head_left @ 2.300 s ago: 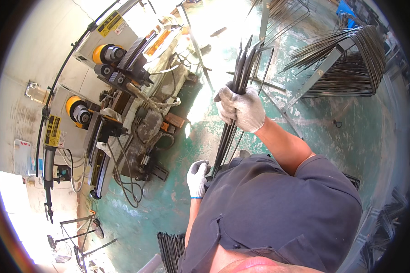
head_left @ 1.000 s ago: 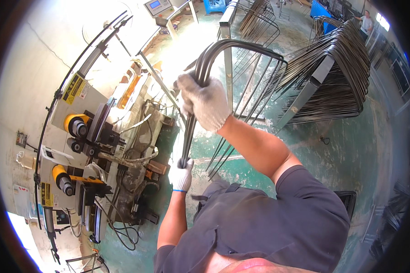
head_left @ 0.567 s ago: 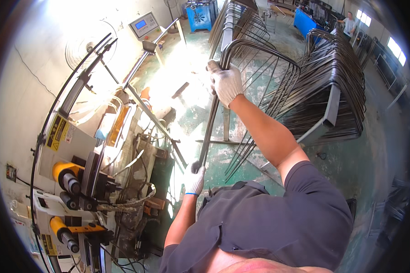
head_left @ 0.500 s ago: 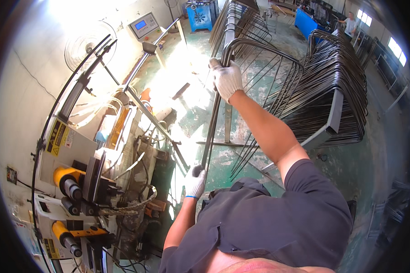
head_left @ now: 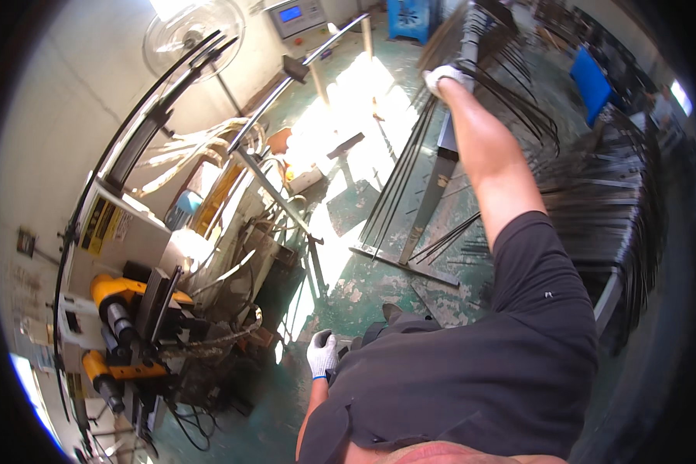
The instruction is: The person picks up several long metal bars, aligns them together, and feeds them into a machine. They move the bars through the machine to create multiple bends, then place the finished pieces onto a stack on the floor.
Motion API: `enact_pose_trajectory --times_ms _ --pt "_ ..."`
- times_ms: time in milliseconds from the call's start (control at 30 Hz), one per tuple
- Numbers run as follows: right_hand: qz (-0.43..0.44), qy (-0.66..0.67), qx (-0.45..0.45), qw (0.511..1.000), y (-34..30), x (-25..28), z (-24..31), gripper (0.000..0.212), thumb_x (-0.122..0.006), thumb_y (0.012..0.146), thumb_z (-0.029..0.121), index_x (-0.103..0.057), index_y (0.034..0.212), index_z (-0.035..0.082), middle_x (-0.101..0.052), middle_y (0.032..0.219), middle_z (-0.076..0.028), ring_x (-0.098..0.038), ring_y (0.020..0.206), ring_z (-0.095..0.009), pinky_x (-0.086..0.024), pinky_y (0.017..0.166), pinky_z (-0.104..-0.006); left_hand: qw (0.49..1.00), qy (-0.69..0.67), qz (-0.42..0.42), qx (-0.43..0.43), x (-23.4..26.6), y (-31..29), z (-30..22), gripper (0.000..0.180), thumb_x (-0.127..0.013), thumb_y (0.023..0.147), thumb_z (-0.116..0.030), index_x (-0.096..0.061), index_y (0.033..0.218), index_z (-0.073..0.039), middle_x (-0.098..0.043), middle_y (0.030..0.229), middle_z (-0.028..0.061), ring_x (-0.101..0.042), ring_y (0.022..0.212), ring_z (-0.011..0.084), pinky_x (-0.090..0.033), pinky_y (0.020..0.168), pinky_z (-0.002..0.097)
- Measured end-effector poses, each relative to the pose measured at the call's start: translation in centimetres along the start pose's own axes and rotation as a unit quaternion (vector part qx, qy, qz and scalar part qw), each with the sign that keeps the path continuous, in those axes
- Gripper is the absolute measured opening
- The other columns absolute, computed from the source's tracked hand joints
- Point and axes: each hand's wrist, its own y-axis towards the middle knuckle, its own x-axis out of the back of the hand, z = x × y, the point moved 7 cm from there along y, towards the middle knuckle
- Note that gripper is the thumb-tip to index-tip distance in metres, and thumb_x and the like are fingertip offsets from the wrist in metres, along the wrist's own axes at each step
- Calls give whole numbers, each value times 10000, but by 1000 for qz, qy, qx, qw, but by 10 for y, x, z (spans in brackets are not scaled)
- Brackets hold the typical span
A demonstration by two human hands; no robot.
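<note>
The gloved right hand (head_left: 447, 77) touches bent dark rods (head_left: 400, 172) at the metal rack (head_left: 425, 207); whether it grips cannot be told. The left hand (head_left: 322, 354), loosely curled, empty, hangs beside the shirt (head_left: 464, 379).

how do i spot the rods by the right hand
Right of the sunlit patch on the green floor, find the slanting grey leg. Follow it up to the white-gloved right hand; the dark rods slant down from there, left of the leg. Unlike the dense stack at far right, these are few and spread apart.
</note>
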Motion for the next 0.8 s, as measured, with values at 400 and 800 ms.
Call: enact_pose_trajectory --times_ms 400,800 --pt "-36 171 359 917 51 -3 168 644 -572 1034 613 -670 750 43 -574 583 -61 -536 508 -195 -412 506 -392 979 82 -184 41 6 -115 -71 305 -684 958 -247 -725 1181 -43 -747 1158 175 -723 1072 345 -567 941 421" --pt "407 214 534 709 -572 -240 375 267 -710 1028 312 -745 1030 47 -613 741 34 -561 585 -59 -426 496 -242 904 34 -407 128 134 -393 78 294 -671 971 -240 -727 1172 -33 -734 1168 181 -715 1070 358 -567 950 437"
